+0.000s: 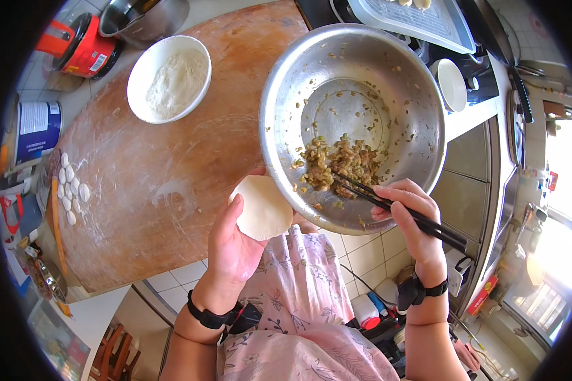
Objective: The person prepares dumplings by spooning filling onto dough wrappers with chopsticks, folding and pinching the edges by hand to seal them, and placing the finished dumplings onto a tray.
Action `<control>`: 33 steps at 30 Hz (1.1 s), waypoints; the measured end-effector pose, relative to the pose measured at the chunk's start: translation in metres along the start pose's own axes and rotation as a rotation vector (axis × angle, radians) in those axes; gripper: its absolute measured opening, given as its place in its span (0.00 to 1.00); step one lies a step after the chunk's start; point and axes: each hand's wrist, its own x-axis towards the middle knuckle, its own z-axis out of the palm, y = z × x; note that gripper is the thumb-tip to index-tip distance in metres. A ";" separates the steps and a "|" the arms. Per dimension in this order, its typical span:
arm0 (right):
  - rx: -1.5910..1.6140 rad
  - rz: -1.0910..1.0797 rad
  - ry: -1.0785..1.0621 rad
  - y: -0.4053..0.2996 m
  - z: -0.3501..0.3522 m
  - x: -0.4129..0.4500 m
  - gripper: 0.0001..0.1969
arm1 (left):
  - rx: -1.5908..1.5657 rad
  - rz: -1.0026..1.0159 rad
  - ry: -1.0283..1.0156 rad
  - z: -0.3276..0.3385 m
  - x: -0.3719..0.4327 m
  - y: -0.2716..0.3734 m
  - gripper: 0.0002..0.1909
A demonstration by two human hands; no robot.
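Observation:
A round, thin dough wrapper (pixel 261 208) rests across the palm and fingers of my left hand (pixel 236 243), with the thumb over its edge. My right hand (pixel 417 224) grips a pair of black chopsticks (pixel 395 205). Their tips reach into a heap of chopped meat and vegetable filling (pixel 345 164) inside a large stainless steel basin (pixel 281 95). The heap lies on the basin's near side, and scraps of filling stick to its walls. The wrapper is beside the basin's lower left rim.
A floured wooden board (pixel 171 162) carries a white bowl of flour (pixel 178 85), several small dough pieces (pixel 71 188) and a wooden rolling pin (pixel 58 224). Behind it stand a metal pot (pixel 145 24) and a red container (pixel 93 47). A plastic tray (pixel 429 28) and white bowl (pixel 450 85) are at the upper right.

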 end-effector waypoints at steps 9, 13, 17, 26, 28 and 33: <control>0.590 0.335 0.054 0.012 -0.012 0.007 0.16 | 0.010 0.017 0.024 0.004 -0.006 -0.002 0.27; 0.675 0.359 0.107 0.009 -0.009 0.012 0.17 | -0.004 0.149 0.000 0.003 -0.002 -0.005 0.26; 0.747 0.279 0.018 0.014 -0.006 0.013 0.18 | -0.055 0.242 -0.011 0.009 0.007 -0.011 0.26; 0.242 -0.276 -0.194 -0.003 0.028 0.007 0.14 | -0.403 0.213 -0.157 0.015 -0.001 -0.013 0.26; 0.000 -0.438 -0.236 -0.018 0.034 0.003 0.13 | -0.367 0.239 -0.113 0.015 -0.004 -0.009 0.25; -0.032 -0.558 -0.171 -0.024 0.043 -0.010 0.11 | -0.334 0.393 -0.130 0.017 -0.015 -0.005 0.26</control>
